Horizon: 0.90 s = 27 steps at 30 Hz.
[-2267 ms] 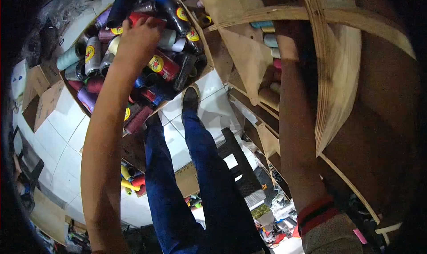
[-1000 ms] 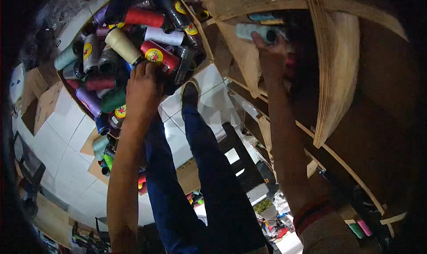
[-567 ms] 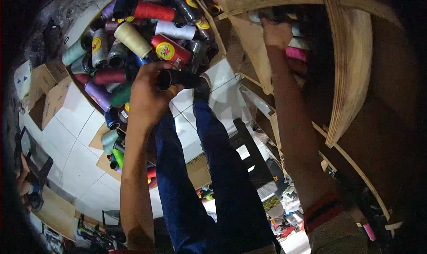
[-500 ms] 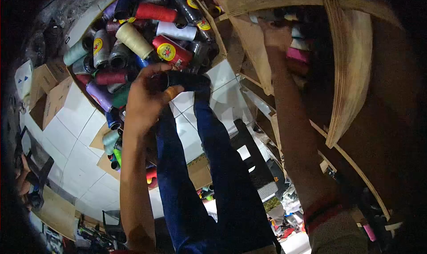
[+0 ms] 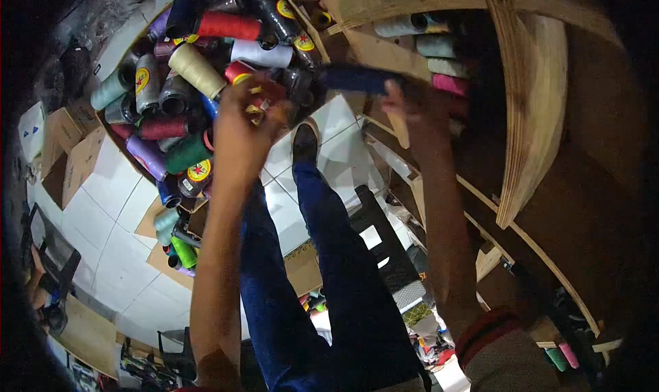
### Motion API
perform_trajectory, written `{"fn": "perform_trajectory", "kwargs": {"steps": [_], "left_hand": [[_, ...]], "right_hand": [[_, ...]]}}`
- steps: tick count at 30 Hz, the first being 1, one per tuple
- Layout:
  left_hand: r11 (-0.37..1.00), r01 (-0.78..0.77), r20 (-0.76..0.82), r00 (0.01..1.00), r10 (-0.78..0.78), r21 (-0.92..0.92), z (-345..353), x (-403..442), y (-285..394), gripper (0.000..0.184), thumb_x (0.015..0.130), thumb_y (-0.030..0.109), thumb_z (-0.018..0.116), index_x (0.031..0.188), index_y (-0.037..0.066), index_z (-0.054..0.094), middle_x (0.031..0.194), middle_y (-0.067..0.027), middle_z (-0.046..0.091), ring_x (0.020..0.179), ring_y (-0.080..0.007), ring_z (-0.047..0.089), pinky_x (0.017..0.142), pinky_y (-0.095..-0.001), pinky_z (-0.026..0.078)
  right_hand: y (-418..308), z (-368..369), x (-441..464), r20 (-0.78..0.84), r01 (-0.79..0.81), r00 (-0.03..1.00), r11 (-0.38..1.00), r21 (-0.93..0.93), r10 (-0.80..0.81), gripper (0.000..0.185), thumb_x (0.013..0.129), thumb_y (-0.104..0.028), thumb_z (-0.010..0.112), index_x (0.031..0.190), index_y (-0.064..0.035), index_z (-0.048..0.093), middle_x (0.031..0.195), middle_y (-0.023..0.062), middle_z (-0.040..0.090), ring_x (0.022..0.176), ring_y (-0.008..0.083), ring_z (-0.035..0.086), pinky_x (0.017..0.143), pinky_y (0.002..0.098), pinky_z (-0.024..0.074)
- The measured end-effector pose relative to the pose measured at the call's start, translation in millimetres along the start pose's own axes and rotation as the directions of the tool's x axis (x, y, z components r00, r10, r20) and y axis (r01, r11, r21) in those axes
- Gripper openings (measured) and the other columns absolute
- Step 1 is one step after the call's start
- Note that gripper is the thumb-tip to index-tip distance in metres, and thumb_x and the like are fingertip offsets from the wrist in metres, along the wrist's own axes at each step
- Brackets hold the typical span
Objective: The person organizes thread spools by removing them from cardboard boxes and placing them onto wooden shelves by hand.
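My right hand (image 5: 410,107) grips one end of a dark navy cone of thread (image 5: 360,79), holding it sideways in front of the wooden shelving. My left hand (image 5: 250,114) is over the box of thread cones, fingers curved and blurred around a red cone with a yellow label (image 5: 240,77). Whether these fingers grip anything is unclear. Nearby in the heap lie a cream cone (image 5: 197,71), a white cone (image 5: 262,53), a bright red cone (image 5: 230,26) and a dark green cone (image 5: 187,154).
A large cardboard box (image 5: 130,152) holds the heap of cones. To the right, a wooden shelf upright (image 5: 532,124) stands before stacked cones, including a pink one (image 5: 449,84). White floor tiles (image 5: 103,206) and a black perforated object (image 5: 381,234) lie below.
The dark cone that was at my left hand is now in my right hand, farther right. My right hand has come down from the shelf; my left has moved to the red cones.
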<state>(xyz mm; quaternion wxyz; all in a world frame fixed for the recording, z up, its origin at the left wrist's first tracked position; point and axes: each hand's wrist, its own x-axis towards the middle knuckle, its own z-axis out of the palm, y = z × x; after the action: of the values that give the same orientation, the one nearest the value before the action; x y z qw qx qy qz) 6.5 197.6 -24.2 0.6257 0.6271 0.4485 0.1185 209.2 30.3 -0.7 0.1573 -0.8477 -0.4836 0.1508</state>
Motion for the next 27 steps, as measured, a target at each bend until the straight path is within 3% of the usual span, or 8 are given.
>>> {"fn": "perform_trajectory", "kwargs": {"steps": [2, 3, 4, 9, 17, 21, 23, 27], "left_hand": [[0.832, -0.154, -0.139, 0.954, 0.266, 0.533, -24, 17, 4, 0.046, 0.073, 0.012, 0.07, 0.113, 0.001, 0.051, 0.106, -0.017, 0.054, 0.097, -0.0331, 0.055, 0.084, -0.0393, 0.044], [0.775, -0.12, -0.207, 0.928, 0.31, 0.621, -31, 27, -3, 0.047, 0.072, 0.014, 0.07, 0.113, 0.0, 0.05, 0.108, -0.0197, 0.052, 0.097, -0.0363, 0.053, 0.086, -0.0408, 0.043], [0.71, -0.076, -0.268, 0.894, 0.36, 0.7, -37, 35, -5, 0.049, 0.072, 0.016, 0.07, 0.112, -0.002, 0.049, 0.11, -0.0224, 0.05, 0.097, -0.0396, 0.052, 0.087, -0.0422, 0.042], [0.739, 0.028, -0.349, 0.893, 0.283, 0.673, -45, 60, -17, 0.062, 0.07, 0.024, 0.072, 0.119, -0.003, 0.045, 0.11, -0.0269, 0.047, 0.099, -0.0426, 0.051, 0.086, -0.0426, 0.043], [0.561, 0.082, -0.329, 0.875, 0.356, 0.824, -31, 62, 1, 0.055, 0.072, 0.024, 0.065, 0.113, -0.003, 0.039, 0.109, -0.0319, 0.042, 0.089, -0.0478, 0.055, 0.075, -0.0473, 0.05], [0.54, 0.145, -0.367, 0.87, 0.33, 0.829, -42, 74, 1, 0.049, 0.074, 0.028, 0.062, 0.106, -0.004, 0.044, 0.106, -0.0288, 0.045, 0.084, -0.0464, 0.058, 0.073, -0.0471, 0.051], [0.551, 0.12, -0.333, 0.892, 0.304, 0.826, -53, 86, -7, 0.046, 0.074, 0.029, 0.062, 0.102, -0.005, 0.048, 0.102, -0.0273, 0.05, 0.08, -0.0454, 0.059, 0.072, -0.0472, 0.052], [0.501, 0.023, -0.201, 0.931, 0.304, 0.865, -74, 106, -32, 0.045, 0.075, 0.034, 0.063, 0.103, 0.0, 0.058, 0.091, -0.0254, 0.06, 0.089, -0.041, 0.06, 0.073, -0.0429, 0.049]], "right_hand": [[-8, -19, 20, 0.123, -0.503, 0.854, 0.74, 0.447, 0.506, 0.044, 0.077, -0.031, 0.07, 0.104, 0.0019, 0.057, 0.086, 0.0091, 0.063, 0.075, 0.0167, 0.06, 0.072, 0.0261, 0.0482], [-15, -11, 26, -0.117, -0.339, 0.861, 0.73, 0.594, 0.495, 0.046, 0.074, -0.032, 0.073, 0.101, 0.0022, 0.057, 0.078, 0.0105, 0.063, 0.073, 0.016, 0.06, 0.07, 0.0284, 0.0483], [-14, -7, 30, -0.19, -0.33, 0.865, 0.812, 0.482, 0.464, 0.047, 0.074, -0.031, 0.073, 0.102, 0.0023, 0.057, 0.08, 0.0121, 0.064, 0.073, 0.0172, 0.061, 0.069, 0.0295, 0.0488], [2, 21, 61, -0.414, -0.249, 0.872, 0.965, 0.087, 0.263, 0.05, 0.07, -0.035, 0.074, 0.1, 0.0006, 0.055, 0.078, 0.0154, 0.065, 0.075, 0.0289, 0.065, 0.069, 0.0345, 0.0514], [2, 31, 79, -0.38, -0.467, 0.821, 0.884, -0.019, 0.425, 0.048, 0.073, -0.032, 0.073, 0.1, 0.0025, 0.052, 0.073, 0.0116, 0.066, 0.074, 0.029, 0.066, 0.069, 0.0364, 0.0525], [14, 37, 58, -0.372, -0.214, 0.85, 0.89, 0.403, 0.373, 0.049, 0.074, -0.033, 0.072, 0.104, 0.0003, 0.051, 0.077, 0.0106, 0.066, 0.073, 0.0237, 0.066, 0.067, 0.0332, 0.0527], [-28, 21, 52, -0.3, -0.383, 0.839, 0.885, 0.267, 0.453, 0.039, 0.076, -0.023, 0.07, 0.105, -0.0022, 0.053, 0.083, 0.0124, 0.065, 0.076, 0.0219, 0.065, 0.068, 0.0323, 0.0514], [-69, 52, 25, -0.009, -0.31, 0.939, 0.859, 0.408, 0.343, 0.03, 0.078, -0.016, 0.068, 0.101, -0.0019, 0.054, 0.087, 0.0143, 0.064, 0.078, 0.0243, 0.064, 0.07, 0.0333, 0.0509]]}}
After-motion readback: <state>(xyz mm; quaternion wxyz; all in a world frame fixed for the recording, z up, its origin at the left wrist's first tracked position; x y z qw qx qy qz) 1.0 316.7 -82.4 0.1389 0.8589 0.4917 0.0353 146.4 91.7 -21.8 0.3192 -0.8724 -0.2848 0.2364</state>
